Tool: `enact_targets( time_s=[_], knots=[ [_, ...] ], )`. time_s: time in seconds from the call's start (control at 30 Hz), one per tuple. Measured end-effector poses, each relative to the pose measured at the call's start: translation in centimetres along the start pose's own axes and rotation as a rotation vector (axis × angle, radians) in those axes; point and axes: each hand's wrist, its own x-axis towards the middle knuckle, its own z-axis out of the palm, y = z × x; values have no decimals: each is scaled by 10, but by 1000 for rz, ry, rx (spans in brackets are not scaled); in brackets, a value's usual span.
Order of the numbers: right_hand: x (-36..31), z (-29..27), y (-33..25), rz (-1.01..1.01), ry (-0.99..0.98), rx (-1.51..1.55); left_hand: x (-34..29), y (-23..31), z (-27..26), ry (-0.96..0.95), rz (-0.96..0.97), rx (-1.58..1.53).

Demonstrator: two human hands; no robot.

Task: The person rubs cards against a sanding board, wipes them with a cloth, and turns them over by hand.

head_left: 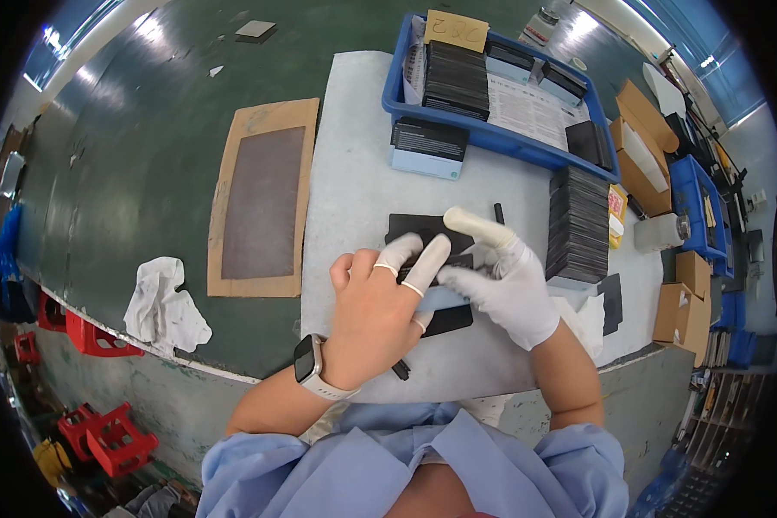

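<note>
My left hand (pixel 375 302) wears pale finger cots on several fingers and a watch on its wrist. It closes around a small light blue box (pixel 445 299), mostly covered by my fingers. My right hand (pixel 514 289), in a white glove with a cream cot on the raised index finger, meets it from the right. Its other fingers are blurred over the box's dark top, so their grip does not show. Black flat cards lie beneath: one behind the hands (pixel 410 226), another in front (pixel 449 321). A black pen-like stick (pixel 499 213) rests just beyond my right hand.
A blue tray (pixel 501 132) with stacks of black cards stands at the back. Nearer are a boxed stack (pixel 427 148) and a tall black stack (pixel 577 226). Left lies a cardboard-framed dark panel (pixel 266 203) and a crumpled white cloth (pixel 166 304). A bottle (pixel 660 233) stands right.
</note>
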Motion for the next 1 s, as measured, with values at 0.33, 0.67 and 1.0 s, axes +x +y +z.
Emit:
enact_targets(
  time_s=[0.33,0.67,1.0],
  knots=[
    [85,-16,26,2,253,-266,-2,-8,-3,25,-52,20],
    [64,-15,14,-494,595,-527,1,-23,-7,-77,-127,-39],
    [6,-27,40,33,373,-205,7,-29,0,-108,-172,-74]
  ],
)
